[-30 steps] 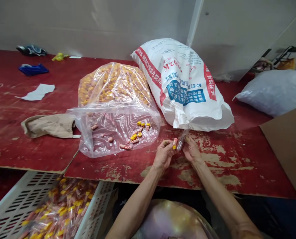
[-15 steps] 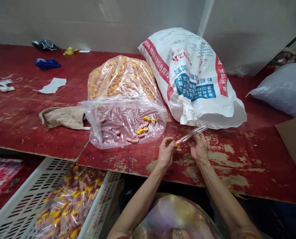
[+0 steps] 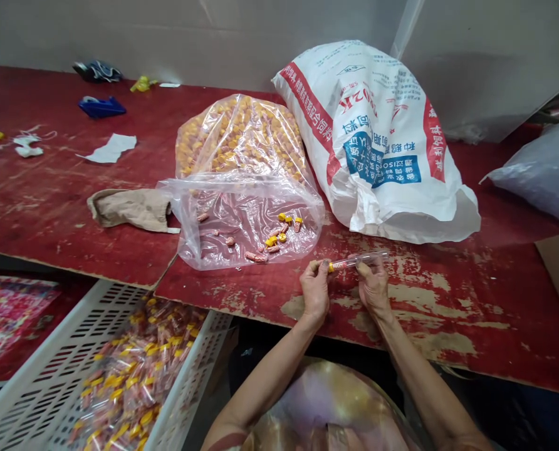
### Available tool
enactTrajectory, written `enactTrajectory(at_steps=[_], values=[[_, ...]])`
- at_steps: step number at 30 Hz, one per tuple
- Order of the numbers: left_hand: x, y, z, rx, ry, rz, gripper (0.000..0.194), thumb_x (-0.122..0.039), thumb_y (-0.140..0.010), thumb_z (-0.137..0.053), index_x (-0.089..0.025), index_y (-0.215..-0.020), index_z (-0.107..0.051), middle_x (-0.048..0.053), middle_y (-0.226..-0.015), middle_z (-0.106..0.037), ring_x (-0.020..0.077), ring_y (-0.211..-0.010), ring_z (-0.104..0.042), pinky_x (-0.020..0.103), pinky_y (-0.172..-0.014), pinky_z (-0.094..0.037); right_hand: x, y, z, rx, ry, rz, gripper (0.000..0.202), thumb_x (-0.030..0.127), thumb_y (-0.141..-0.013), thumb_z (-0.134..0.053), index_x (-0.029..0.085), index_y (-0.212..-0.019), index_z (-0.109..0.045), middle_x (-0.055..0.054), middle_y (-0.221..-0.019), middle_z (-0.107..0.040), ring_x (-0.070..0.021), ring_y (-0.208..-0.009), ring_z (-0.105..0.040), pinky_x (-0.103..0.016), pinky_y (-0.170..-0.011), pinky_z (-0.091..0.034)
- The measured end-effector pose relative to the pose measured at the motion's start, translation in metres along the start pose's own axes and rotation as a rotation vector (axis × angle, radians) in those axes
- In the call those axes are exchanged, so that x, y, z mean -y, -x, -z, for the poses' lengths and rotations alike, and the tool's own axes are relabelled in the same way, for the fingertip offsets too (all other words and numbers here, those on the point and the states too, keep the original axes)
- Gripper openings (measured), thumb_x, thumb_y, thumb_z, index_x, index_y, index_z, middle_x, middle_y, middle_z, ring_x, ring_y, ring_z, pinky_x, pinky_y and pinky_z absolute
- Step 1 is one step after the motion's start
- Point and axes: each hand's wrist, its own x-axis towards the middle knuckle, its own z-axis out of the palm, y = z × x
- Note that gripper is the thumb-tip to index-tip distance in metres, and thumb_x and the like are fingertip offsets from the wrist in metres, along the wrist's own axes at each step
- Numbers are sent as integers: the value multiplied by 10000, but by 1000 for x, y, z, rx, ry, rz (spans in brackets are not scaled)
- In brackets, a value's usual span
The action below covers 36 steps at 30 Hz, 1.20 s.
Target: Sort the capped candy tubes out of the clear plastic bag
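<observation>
A clear plastic tube (image 3: pixel 350 262) with a yellow cap and a red-and-white printed part at its left end lies between my hands, nearly level above the table. My left hand (image 3: pixel 316 288) pinches the capped end. Around the clear part, my right hand (image 3: pixel 374 285) is closed, and the tube's far end sticks out past its fingers. Behind my left hand, an open clear bag (image 3: pixel 242 138) holds a mass of yellow-capped pieces, with several loose ones near its mouth.
A large white printed sack (image 3: pixel 378 144) lies behind my right hand. The white crate (image 3: pixel 58 369) at lower left holds several capped tubes. On the red table (image 3: pixel 39 188) are a beige cloth piece (image 3: pixel 129 208), white paper (image 3: pixel 110 148) and a blue tape dispenser (image 3: pixel 101 107).
The tube has turned closer to level, its clear end lower in the view. My left fingers have closed farther round the capped end. The whole view has shifted slightly.
</observation>
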Motion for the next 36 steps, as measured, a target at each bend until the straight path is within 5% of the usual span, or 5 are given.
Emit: enactTrajectory(at_steps=[9, 17, 25, 31, 36], values=[[-13, -1, 11, 235, -90, 159, 415, -331, -541, -821, -149, -807, -559, -35, -695, -590, 92, -530, -577, 255, -534, -538, 8, 6, -2, 37, -44, -109, 330, 316, -622, -760, 165, -868, -601, -32, -842, -665, -139, -759, -605, -269, -739, -470], [-17, 13, 3, 215, -175, 40, 318, -357, -638, -748, -159, -798, -558, -48, -647, -572, 79, -465, -538, 224, -477, -485, 15, -5, -20, -163, -227, -103, 396, 497, -658, -724, 155, -760, -553, -15, -749, -647, -141, -683, -611, -290, -687, -503], [-25, 27, -5, 168, -327, -164, 180, -278, -680, -720, -154, -761, -617, -32, -661, -576, 65, -586, -513, 176, -562, -417, 26, -10, -39, -267, -333, -79, 330, 439, -755, -659, 168, -778, -472, 38, -648, -574, -102, -574, -563, -282, -644, -522], [-43, -2, 28, 43, -192, -187, 255, -335, -678, -731, -159, -806, -598, -36, -651, -583, 86, -527, -553, 219, -546, -472, 51, -62, 14, -367, -277, 22, 284, 397, -879, -480, 176, -721, -398, 65, -564, -436, -67, -479, -446, -228, -543, -483], [-43, -13, 39, 96, -228, -191, 278, -268, -647, -762, -165, -886, -663, 3, -802, -614, 98, -715, -596, 226, -711, -490, 62, -125, 52, -239, 121, -328, 224, 302, -790, -578, 174, -735, -402, 60, -569, -409, -81, -478, -439, -222, -478, -442]])
